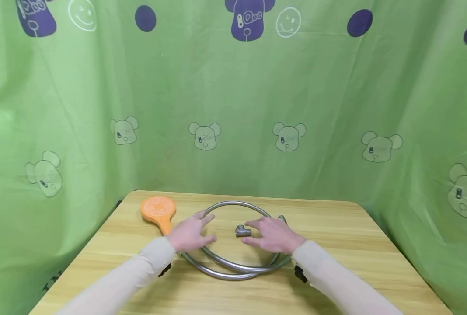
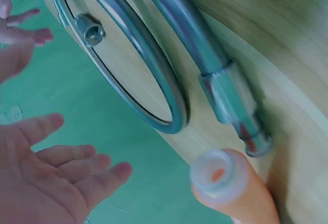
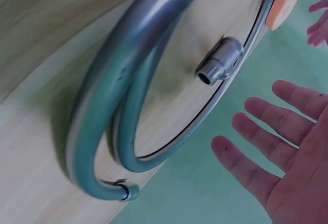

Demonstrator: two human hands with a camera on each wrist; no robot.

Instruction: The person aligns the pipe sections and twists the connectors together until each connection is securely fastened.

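A coiled silver shower hose (image 1: 225,276) lies on the wooden table. Inside its loop sits a small chrome T-shaped fitting (image 1: 242,231). My left hand (image 1: 190,234) hovers over the coil's left side, fingers spread and holding nothing. Beneath and behind it is an orange shower head (image 1: 158,207), face up; the left wrist view shows its pale threaded handle end (image 2: 215,175) near the hose's metal end connector (image 2: 228,93). My right hand (image 1: 274,235) spans the coil's right side with fingers extended, its fingertips close to the fitting. Part of the hose is hidden under that hand.
The wooden table (image 1: 355,262) has rounded far corners. Green curtains (image 1: 241,87) printed with bear heads hang behind it and along both sides. The hose's other end (image 1: 282,218) pokes out just beyond my right hand.
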